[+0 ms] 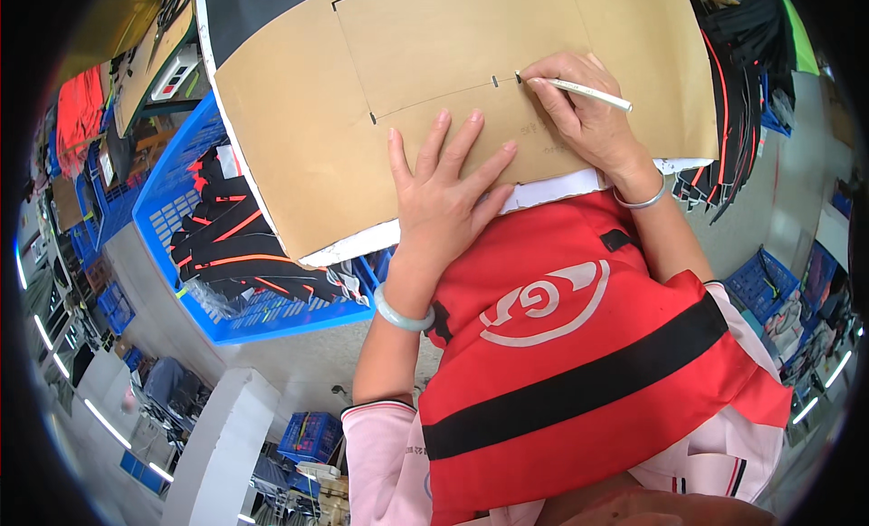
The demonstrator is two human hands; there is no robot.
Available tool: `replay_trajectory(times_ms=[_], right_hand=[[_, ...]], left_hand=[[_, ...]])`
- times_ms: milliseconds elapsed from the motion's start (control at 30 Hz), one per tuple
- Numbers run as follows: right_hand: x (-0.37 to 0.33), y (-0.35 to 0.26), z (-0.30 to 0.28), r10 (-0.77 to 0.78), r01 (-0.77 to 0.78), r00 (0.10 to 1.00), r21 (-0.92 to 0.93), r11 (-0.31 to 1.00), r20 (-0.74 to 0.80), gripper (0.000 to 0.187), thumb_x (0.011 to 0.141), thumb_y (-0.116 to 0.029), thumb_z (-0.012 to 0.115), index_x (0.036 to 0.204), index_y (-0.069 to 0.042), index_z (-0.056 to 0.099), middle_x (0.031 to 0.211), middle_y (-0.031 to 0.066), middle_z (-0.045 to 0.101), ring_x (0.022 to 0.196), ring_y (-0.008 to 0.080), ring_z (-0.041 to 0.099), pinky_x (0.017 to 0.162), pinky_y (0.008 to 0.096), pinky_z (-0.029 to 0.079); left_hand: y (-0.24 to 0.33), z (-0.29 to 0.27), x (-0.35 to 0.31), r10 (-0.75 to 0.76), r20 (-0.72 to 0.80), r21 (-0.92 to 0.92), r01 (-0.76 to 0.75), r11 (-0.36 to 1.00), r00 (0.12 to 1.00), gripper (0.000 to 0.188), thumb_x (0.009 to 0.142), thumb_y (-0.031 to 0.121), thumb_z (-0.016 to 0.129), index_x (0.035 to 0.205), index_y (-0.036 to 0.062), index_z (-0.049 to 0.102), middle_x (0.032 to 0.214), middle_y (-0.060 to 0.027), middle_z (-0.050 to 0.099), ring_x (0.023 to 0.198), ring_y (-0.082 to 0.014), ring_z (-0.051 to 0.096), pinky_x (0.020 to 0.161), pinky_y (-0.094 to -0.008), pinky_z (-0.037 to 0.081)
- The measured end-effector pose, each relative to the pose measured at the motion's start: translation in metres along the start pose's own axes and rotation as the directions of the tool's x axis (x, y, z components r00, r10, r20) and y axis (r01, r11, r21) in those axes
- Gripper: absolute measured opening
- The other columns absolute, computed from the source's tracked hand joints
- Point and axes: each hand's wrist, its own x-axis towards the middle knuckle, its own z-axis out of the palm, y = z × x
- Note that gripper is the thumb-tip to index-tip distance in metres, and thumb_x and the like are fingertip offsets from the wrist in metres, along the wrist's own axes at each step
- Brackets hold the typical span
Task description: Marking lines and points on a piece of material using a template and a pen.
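The pen [595, 95], pinched by the right hand [584, 114] near the dark mark [519, 76], should be guided lightly and slowly, while the sheet [299, 155] beneath should be pressed flat by the open, spread left hand [444, 189].

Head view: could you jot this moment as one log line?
left hand: spread on brown sheet | right hand: holding white pen near black mark | blue basket, left: black-orange fabric inside

large tan paper sheet [290, 146], lying flat, thin lines and short dark marks on its surface, slim white pen [593, 93], held aslant over the sheet, one end pointing left toward the rightmost dark mark, the other jutting right
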Motion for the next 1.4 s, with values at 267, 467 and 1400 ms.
replay_trajectory(times_ms=[267,467,1400], right_hand=[[-0.012,0.03,-0.024,0.415,-0.324,0.89,0.38,0.867,-0.189,0.018,0.103,-0.018,0.058,0.1,-0.001,0.066,0.078,-0.0015,0.06,0.072,0.0064,0.056,0.064,0.0226,0.045],[-0.026,0.048,-0.043,0.339,-0.3,0.929,0.231,0.925,-0.15,0.019,0.101,-0.02,0.061,0.095,-0.003,0.066,0.075,-0.0002,0.058,0.068,0.0089,0.053,0.063,0.0257,0.044],[0.095,0.098,-0.015,0.377,-0.358,0.894,0.119,0.926,-0.243,0.03,0.099,-0.04,0.058,0.099,-0.011,0.066,0.069,-0.0004,0.064,0.065,0.0138,0.059,0.065,0.0309,0.047]], left_hand=[[0.002,-0.002,0.001,-0.001,0.021,0.003,0.001,1.0,1.0,0.046,0.08,0.038,0.078,0.125,0.0353,0.07,0.15,-0.0023,0.049,0.143,-0.0302,0.039,0.115,-0.0707,0.016],[0.002,-0.002,0.0,-0.005,0.012,0.026,0.004,1.0,1.0,0.044,0.08,0.035,0.079,0.123,0.0337,0.073,0.15,-0.0026,0.051,0.144,-0.0306,0.039,0.118,-0.0648,0.014],[0.005,-0.003,-0.002,0.002,0.029,0.004,-0.002,1.0,1.0,0.045,0.083,0.04,0.076,0.126,0.0337,0.069,0.152,-0.0044,0.049,0.144,-0.0328,0.038,0.112,-0.0722,0.018]])
